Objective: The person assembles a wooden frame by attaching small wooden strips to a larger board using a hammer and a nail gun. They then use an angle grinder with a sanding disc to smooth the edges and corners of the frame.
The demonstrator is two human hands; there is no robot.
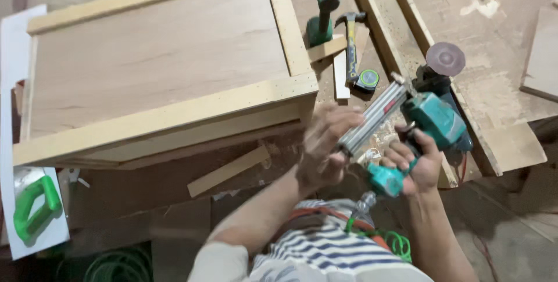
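I am gripping the teal nail gun (430,122) by its handle in my right hand (415,166) while my left hand (325,145) is clasping its silver magazine (369,122) just ahead, risking a misfire toward those fingers.

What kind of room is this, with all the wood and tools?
Most likely a carpentry workshop. A wooden box frame sits on the bench, a hammer and tape measure lie in sawdust, and the person's right hand grips a green nail gun while the left hand holds its magazine.
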